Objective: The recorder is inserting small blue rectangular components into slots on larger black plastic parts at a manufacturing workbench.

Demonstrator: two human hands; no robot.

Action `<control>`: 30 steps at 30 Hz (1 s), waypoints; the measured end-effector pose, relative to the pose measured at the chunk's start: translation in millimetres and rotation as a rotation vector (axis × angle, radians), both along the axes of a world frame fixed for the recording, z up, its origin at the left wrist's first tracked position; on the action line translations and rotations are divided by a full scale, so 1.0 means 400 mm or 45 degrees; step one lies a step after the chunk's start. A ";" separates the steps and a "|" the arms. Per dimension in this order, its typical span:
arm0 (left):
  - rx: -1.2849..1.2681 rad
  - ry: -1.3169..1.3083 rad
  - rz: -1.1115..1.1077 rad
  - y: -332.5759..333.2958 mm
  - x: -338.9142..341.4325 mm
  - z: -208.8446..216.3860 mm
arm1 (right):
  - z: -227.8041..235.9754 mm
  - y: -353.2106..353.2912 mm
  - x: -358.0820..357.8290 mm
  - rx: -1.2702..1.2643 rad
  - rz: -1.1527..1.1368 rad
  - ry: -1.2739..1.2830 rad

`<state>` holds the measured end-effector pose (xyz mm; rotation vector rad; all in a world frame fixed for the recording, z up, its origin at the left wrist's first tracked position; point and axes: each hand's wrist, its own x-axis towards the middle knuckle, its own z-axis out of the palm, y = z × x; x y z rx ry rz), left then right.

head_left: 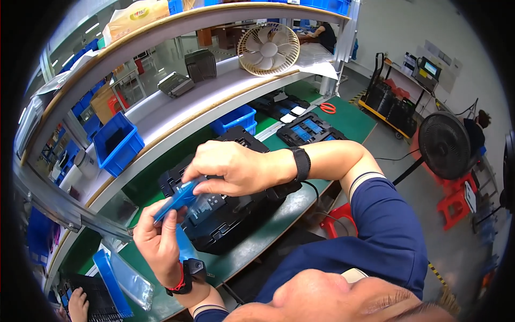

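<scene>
Between my two hands is a small, shiny blue flat piece [176,203], perhaps wrapped in clear film; its exact kind cannot be made out. My left hand [155,239] pinches its lower end between thumb and fingers. The fingertips of my right hand [228,167] close on its upper end. Right below them, a black case-like device [222,217] with a printed label lies on the green bench, partly covered by my hands. A light blue sheet [184,244] lies beside its left edge, under my left wrist.
Another person's hand [79,305] rests by black parts at lower left, near clear plastic bags [129,279]. A blue bin [117,142] and a fan [268,49] stand on the shelf. Black trays with blue parts [308,130] and red scissors [327,108] lie farther along the green bench [351,121].
</scene>
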<state>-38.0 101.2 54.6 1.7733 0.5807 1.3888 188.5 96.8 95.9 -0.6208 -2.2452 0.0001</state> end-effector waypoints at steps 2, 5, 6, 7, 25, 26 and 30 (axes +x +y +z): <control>0.043 0.018 0.018 0.002 -0.001 -0.005 | -0.004 -0.002 -0.002 0.064 0.023 0.055; 0.089 0.042 0.055 0.004 0.000 -0.006 | -0.002 -0.012 0.003 0.118 0.034 0.119; 0.093 0.047 0.071 0.007 0.002 -0.007 | -0.003 -0.010 0.009 0.138 0.053 0.106; 0.096 0.051 0.087 0.010 0.005 -0.006 | -0.003 -0.008 0.015 0.159 0.071 0.094; -0.099 -0.292 0.258 0.069 -0.075 0.006 | -0.089 0.165 0.342 -1.499 -0.364 0.675; -0.114 -0.293 0.285 0.067 -0.080 0.008 | -0.109 0.183 0.327 -1.554 -0.363 0.672; -0.113 -0.284 0.346 0.064 -0.072 0.015 | -0.141 0.210 0.303 -1.674 -0.382 0.661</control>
